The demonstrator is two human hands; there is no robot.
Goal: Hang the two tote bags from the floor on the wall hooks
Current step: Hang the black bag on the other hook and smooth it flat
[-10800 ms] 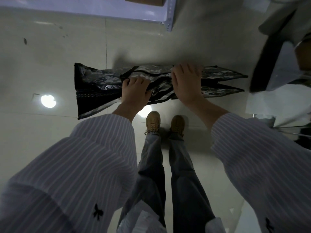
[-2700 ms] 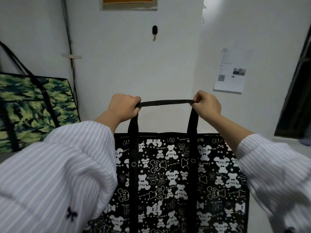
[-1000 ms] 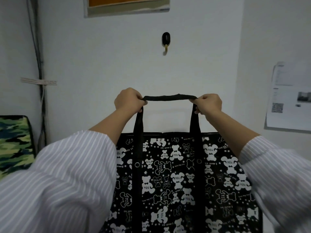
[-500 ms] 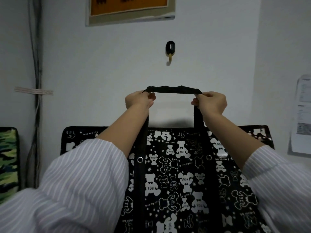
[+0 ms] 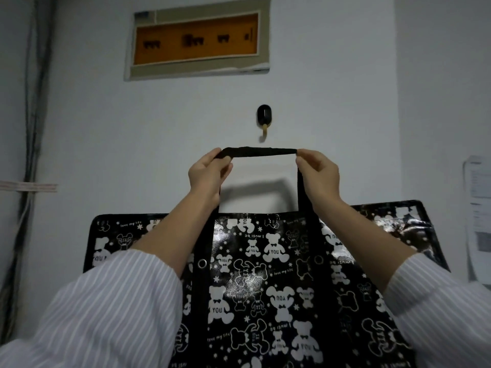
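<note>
A black tote bag (image 5: pixel 265 282) printed with white bears hangs in front of me against the white wall. Its black strap (image 5: pixel 260 151) is stretched flat between my hands. My left hand (image 5: pixel 208 173) pinches the strap's left end and my right hand (image 5: pixel 318 175) pinches its right end. A black wall hook (image 5: pixel 264 119) with a brass tip sits just above the strap's middle, a small gap apart. The camouflage tote bag is out of view.
An orange panel in a beige frame (image 5: pixel 198 39) is mounted above the hook. Cables (image 5: pixel 32 102) run down the wall at the left, held by a tape strip (image 5: pixel 29 186). A paper notice (image 5: pixel 478 216) is stuck on the right wall.
Both hands have raised the strap closer to the hook, and my view has tilted up. The camouflage bag at the left has left the view.
</note>
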